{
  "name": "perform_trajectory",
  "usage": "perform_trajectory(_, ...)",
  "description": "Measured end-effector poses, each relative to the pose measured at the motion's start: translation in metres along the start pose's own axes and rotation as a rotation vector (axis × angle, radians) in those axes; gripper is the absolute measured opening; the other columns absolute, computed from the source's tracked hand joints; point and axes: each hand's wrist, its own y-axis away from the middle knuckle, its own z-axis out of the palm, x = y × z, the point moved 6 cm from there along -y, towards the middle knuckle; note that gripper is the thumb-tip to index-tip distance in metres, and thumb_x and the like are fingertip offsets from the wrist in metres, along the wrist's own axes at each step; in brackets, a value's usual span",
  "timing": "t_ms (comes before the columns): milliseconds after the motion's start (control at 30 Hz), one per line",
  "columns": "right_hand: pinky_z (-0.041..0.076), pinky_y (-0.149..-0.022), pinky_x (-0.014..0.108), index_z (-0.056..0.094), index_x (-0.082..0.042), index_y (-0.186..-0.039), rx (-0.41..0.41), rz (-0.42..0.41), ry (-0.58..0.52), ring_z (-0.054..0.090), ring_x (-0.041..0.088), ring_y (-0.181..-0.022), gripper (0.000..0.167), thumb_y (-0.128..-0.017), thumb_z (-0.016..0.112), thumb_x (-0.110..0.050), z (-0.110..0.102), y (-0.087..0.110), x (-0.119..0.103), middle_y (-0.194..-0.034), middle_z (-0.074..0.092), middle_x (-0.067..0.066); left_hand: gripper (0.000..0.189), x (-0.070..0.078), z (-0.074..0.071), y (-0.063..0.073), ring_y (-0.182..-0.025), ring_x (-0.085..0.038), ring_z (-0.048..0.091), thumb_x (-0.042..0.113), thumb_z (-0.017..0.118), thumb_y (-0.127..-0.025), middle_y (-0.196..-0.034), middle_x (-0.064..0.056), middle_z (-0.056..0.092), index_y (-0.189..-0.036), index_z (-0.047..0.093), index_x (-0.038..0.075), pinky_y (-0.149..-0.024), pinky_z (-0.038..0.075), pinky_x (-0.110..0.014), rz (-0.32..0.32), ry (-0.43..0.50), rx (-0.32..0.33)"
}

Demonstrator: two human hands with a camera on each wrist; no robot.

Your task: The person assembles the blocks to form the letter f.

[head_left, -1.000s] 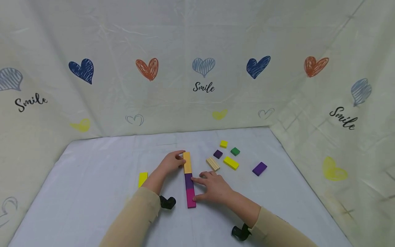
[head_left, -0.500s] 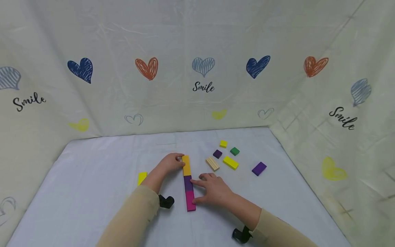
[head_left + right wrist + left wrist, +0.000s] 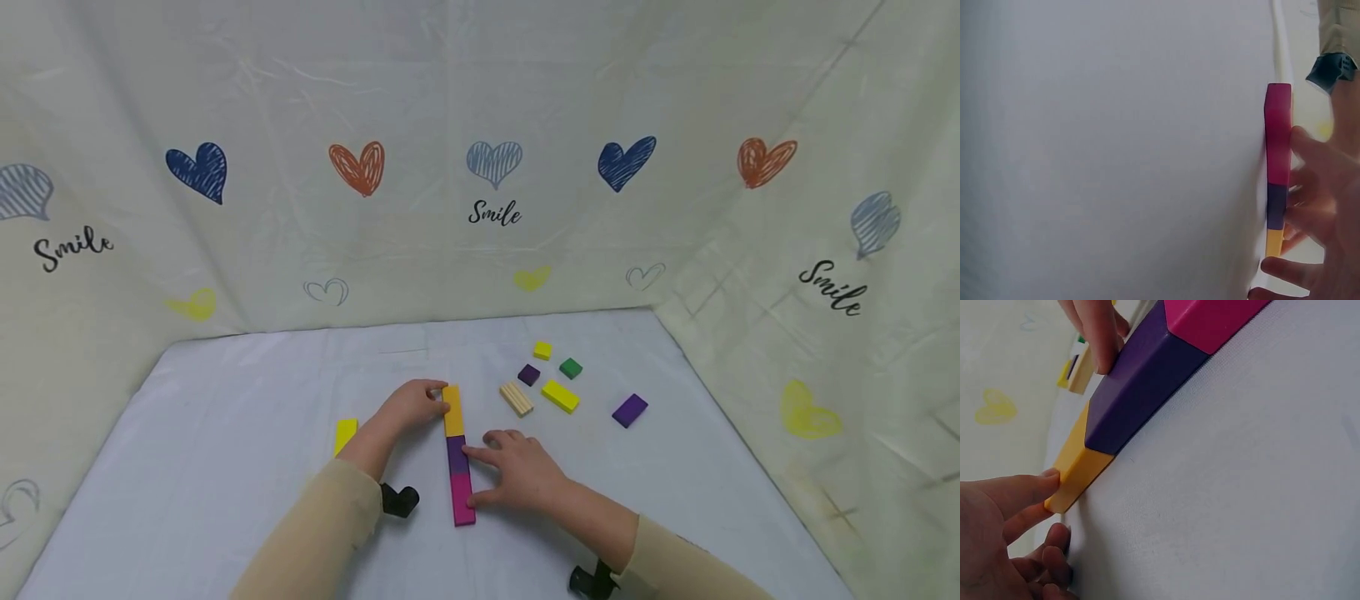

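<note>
An orange block (image 3: 453, 414), a purple block (image 3: 457, 456) and a magenta block (image 3: 462, 502) lie end to end in a straight row on the white cloth. My left hand (image 3: 411, 405) is at the row's far end, thumb and index finger touching the orange block's side and end. Its other fingers hang loosely curled in the left wrist view. To the right of the row my right hand (image 3: 525, 473) is spread, the index fingertip against the purple block and the thumb against the magenta block. In the right wrist view, the magenta block (image 3: 1278, 137) is nearest the camera.
Right of the row lie a pale ridged wooden piece (image 3: 517, 399), a long yellow block (image 3: 560, 397), a small dark purple block (image 3: 528, 375), a green block (image 3: 571, 368), a small yellow block (image 3: 543, 351) and a purple block (image 3: 630, 411). My left forearm partly covers another yellow block (image 3: 346, 434).
The whole row has slid a little toward me, still in line, and both hands have come along with it. The loose blocks stay where they were.
</note>
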Motion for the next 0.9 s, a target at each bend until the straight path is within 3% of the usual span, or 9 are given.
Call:
perform_trajectory(433,0.045,-0.099,0.054,0.054,-0.039,-0.142,-0.004,0.000,-0.045,0.048,0.027,-0.126,0.076,-0.073,0.076,-0.064,-0.001,0.005,-0.002,-0.138,0.053,0.005,0.051,0.003,0.000,0.008,-0.096,-0.025,0.056,0.030,0.071,-0.092,-0.111,-0.009,0.063,-0.140,0.059,0.020,-0.091,0.050,-0.044,0.020,0.004,0.008)
perform_trajectory(900,0.040,-0.103,0.059,0.050,-0.039,-0.145,0.011,-0.023,-0.079,0.042,0.030,-0.133,0.082,-0.072,0.073,-0.069,-0.007,-0.014,0.006,-0.147,0.047,0.006,0.051,-0.001,-0.001,0.008,-0.089,-0.022,0.053,0.028,0.072,-0.091,-0.102,-0.007,0.061,-0.140,0.059,0.019,-0.081,0.049,-0.038,0.055,0.018,0.002)
